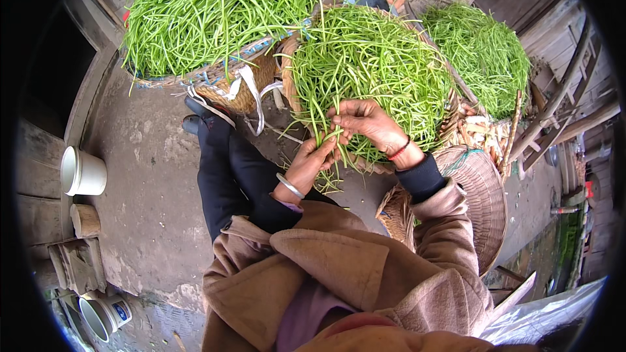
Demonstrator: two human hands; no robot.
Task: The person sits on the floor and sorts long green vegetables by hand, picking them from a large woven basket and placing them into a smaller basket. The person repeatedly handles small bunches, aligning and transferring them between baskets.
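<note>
Both hands meet over the near edge of a woven basket [289, 76] heaped with thin green plant stems [376, 54]. Between the fingers of my left hand [307, 164], which wears a silver bangle, a few green stems [321, 132] are gripped. My right hand [364, 122], with a red cord at the wrist, pinches the same stems slightly higher, thumb against fingertips. Some stem ends hang below the hands. The fingertips partly cover one another, so the exact number of stems held cannot be told.
A larger basket of green stems [220, 14] stands at the upper left, with white straps [249, 85] on its side. Finer greens [477, 54] fill another basket at the right. A woven basket [477, 195] sits by my right elbow. White buckets [90, 171] and a wood block [85, 220] are left.
</note>
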